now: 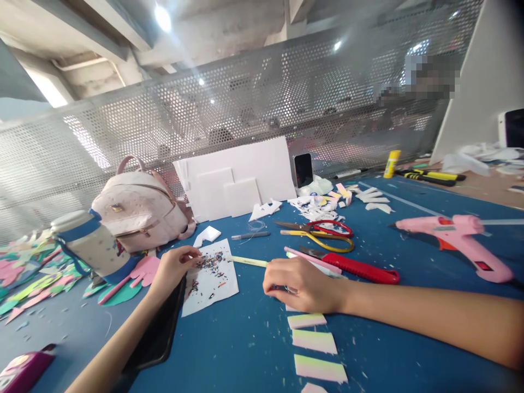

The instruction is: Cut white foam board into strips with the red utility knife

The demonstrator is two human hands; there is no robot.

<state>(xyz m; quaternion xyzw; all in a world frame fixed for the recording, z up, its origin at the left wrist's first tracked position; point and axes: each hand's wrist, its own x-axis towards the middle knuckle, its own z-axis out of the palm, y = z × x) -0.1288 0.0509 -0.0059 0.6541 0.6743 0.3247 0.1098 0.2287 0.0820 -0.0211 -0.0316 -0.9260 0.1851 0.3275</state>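
Observation:
My left hand [174, 266] rests at the left edge of a white paper sheet [210, 278] strewn with tiny coloured shavings, its fingers pinched together over them. My right hand [301, 284] lies curled on the blue table, fingers closed on a thin pen-like tool whose end barely shows. A pale yellow pencil [245, 261] lies between the two hands. Several pink-and-green paper strips [313, 341] lie in a row under my right wrist. A black phone [158, 333] lies beneath my left forearm.
Red cutter [360, 268], scissors [323, 233] and a pink glue gun [458, 240] lie right of centre. A white backpack [141, 210] and a bottle [92, 245] stand at the left. White foam boards [237, 183] lean against the mesh fence. Coloured paper cut-outs [28, 278] cover the far left.

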